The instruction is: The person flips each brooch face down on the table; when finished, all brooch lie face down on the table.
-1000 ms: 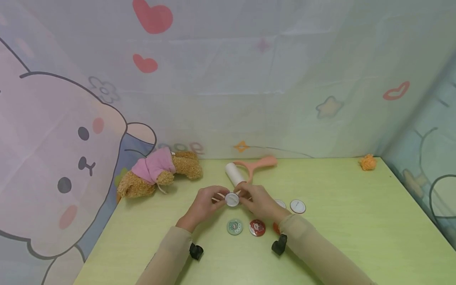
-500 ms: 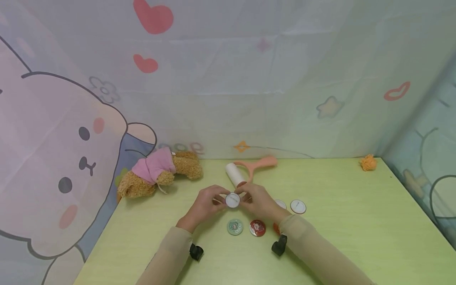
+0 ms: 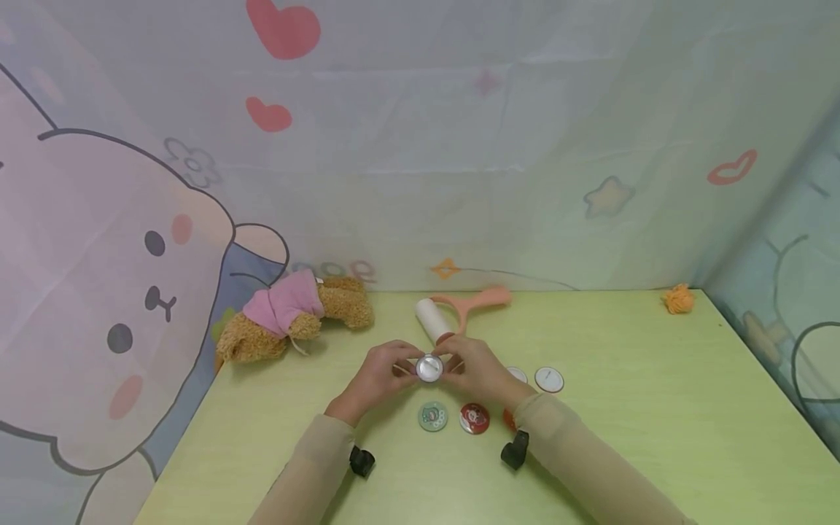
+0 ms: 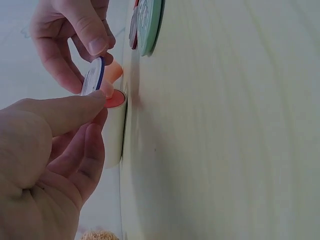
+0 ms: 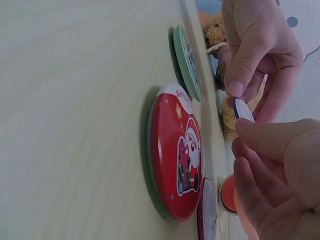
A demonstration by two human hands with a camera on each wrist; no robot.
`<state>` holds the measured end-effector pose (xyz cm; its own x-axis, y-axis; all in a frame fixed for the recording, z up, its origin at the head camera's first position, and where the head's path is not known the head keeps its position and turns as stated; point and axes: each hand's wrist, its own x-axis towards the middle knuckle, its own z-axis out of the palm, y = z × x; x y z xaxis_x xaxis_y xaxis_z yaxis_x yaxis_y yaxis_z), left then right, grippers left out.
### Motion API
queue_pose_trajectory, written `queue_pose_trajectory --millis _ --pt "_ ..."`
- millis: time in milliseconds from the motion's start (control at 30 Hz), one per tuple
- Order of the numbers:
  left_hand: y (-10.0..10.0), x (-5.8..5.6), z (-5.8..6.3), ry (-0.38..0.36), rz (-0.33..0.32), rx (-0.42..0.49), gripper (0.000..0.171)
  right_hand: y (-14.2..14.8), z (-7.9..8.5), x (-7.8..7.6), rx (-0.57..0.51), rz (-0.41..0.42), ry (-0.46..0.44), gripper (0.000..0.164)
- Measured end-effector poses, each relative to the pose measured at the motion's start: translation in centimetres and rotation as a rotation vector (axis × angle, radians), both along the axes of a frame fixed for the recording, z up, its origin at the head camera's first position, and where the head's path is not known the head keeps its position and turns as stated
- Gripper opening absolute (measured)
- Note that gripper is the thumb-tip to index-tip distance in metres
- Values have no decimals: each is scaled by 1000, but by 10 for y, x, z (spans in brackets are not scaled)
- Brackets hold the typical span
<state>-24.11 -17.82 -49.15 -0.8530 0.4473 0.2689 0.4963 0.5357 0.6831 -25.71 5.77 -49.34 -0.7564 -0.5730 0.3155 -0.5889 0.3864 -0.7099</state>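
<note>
Both hands hold one small round pin-back button badge (image 3: 429, 368) between them, above the table. Its pale back with the pin faces the head camera, and a dark blue edge shows in the left wrist view. My left hand (image 3: 386, 370) pinches its left side with thumb and fingers; my right hand (image 3: 474, 364) pinches the right side. Just in front lie a green badge (image 3: 433, 416) and a red badge (image 3: 475, 418), picture side up. Another red-orange badge (image 3: 509, 420) is partly hidden by the right wrist. A Santa picture shows on a red badge (image 5: 177, 155) in the right wrist view.
Two badges lie back side up to the right, one white badge (image 3: 549, 379) in full view. Behind the hands lies a lint roller (image 3: 432, 321) with an orange handle. A teddy bear (image 3: 282, 310) lies back left, an orange yarn ball (image 3: 678, 299) back right.
The held badge has shifted very slightly to the right and tilted, its back now catching more light. Both hands keep their grip, and the other things stay in place.
</note>
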Motion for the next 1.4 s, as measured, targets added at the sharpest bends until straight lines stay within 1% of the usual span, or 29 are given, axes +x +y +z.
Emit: queue_pose_trajectory --millis 133,333,467,567,767,833,1000,1100,1300,1400 --pt "0 -1 0 -9 -19 -4 35 0 0 0 -13 18 0 37" --pt "1 -1 0 -26 -30 -7 36 1 -1 -1 13 18 -4 32" --pt "1 -2 0 -27 -28 -20 38 2 0 -1 17 22 2 31" --pt "1 -4 -1 -41 -21 -32 39 3 -1 -1 23 33 11 32" --pt "2 -5 -5 -65 -21 -51 40 4 -4 -1 47 55 -3 33" --pt "2 -5 -5 -77 -22 -55 40 4 -5 -2 56 58 10 33" --pt "3 -6 -5 -91 -26 -79 39 4 -7 -5 111 47 70 32" --pt "4 -6 -4 -95 -25 -107 38 3 -7 -6 141 45 84 31" --pt "7 -6 -3 -89 -27 -157 40 3 -4 -6 175 62 46 27" --pt "9 -5 -1 -93 -25 -170 40 2 -2 -6 204 58 40 29"
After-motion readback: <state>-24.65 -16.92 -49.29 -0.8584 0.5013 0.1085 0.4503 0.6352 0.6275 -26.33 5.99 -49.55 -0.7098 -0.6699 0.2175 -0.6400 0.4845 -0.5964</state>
